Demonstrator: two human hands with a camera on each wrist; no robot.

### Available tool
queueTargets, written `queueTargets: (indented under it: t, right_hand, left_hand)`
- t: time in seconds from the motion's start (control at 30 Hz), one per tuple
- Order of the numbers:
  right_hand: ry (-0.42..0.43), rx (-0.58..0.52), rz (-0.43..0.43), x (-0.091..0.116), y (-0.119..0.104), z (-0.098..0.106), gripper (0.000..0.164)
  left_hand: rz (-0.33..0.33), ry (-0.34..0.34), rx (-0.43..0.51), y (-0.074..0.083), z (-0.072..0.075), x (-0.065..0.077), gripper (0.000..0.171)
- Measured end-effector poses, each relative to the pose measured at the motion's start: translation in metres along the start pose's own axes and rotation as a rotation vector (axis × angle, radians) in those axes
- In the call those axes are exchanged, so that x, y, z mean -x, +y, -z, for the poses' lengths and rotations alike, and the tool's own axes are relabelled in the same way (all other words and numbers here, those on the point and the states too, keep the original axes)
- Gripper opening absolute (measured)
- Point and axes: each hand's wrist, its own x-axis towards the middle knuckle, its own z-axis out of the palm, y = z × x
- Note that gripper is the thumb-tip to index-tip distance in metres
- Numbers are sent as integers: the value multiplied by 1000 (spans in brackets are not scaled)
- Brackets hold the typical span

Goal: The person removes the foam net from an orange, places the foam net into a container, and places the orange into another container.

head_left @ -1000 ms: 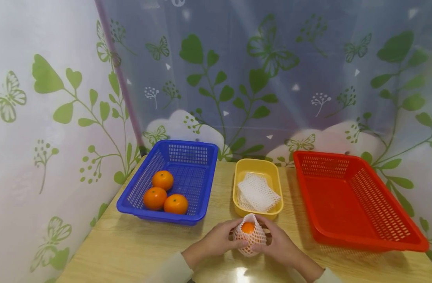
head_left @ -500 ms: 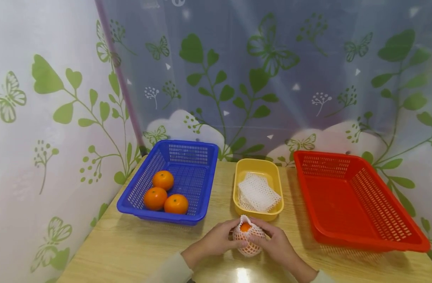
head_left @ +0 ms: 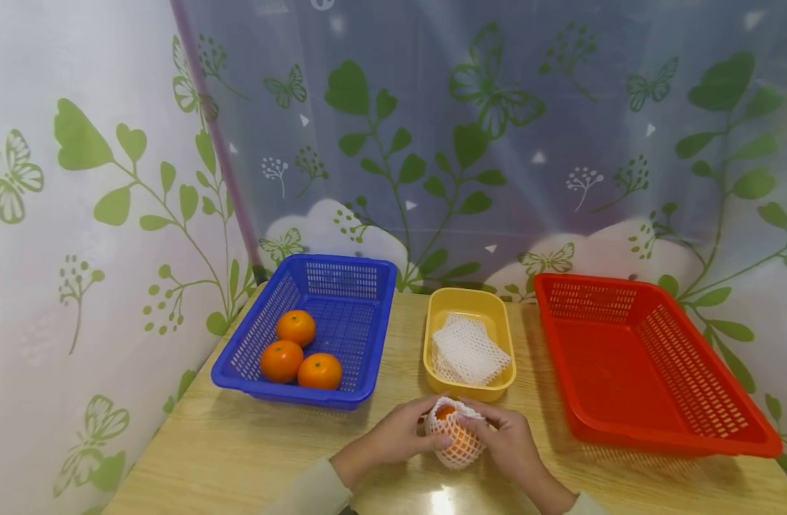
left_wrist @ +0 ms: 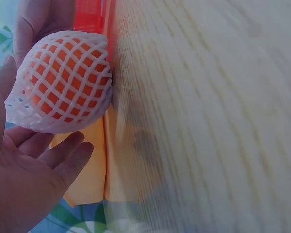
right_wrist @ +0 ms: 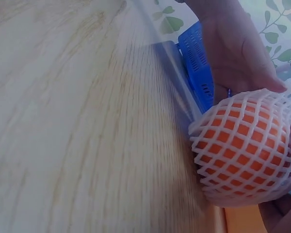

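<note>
An orange (head_left: 461, 438) in a white foam net sleeve (left_wrist: 68, 80) sits low over the table's front, between both hands. My left hand (head_left: 403, 433) holds its left side, thumb in front and fingers behind. On the other side my right hand (head_left: 506, 436) grips the net, its thumb at the upper edge of the sleeve. A patch of bare orange peel shows through the net's opening at the top. In the right wrist view the netting (right_wrist: 245, 145) wraps the fruit's whole lower side, close to the tabletop.
A blue basket (head_left: 383, 322) with 3 oranges (head_left: 282, 361) stands at the left. Behind the hands is a yellow tub (head_left: 432, 315) holding white foam nets (head_left: 469, 349). To the right lies a red basket (head_left: 625, 372). A patterned curtain backs the wooden table (head_left: 194, 458).
The right thumb has moved to the net's upper edge, and the sleeve's peak has folded lower over the fruit. The left hand keeps its hold.
</note>
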Motion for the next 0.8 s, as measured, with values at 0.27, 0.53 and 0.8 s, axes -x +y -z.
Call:
queueTargets:
  t: [0.27,0.53,0.8]
  right_hand:
    - [-34,76,-15,-4,-4,6,31]
    - [-219,140,-42,-6,0,14,50]
    - [-283,181,12,-3,4,15,49]
  left_hand:
    - [-39,0,-30,1,2,1,53]
    - [14,18,-15,0,1,2,48]
    - [80,170,-92,2,4,1,25]
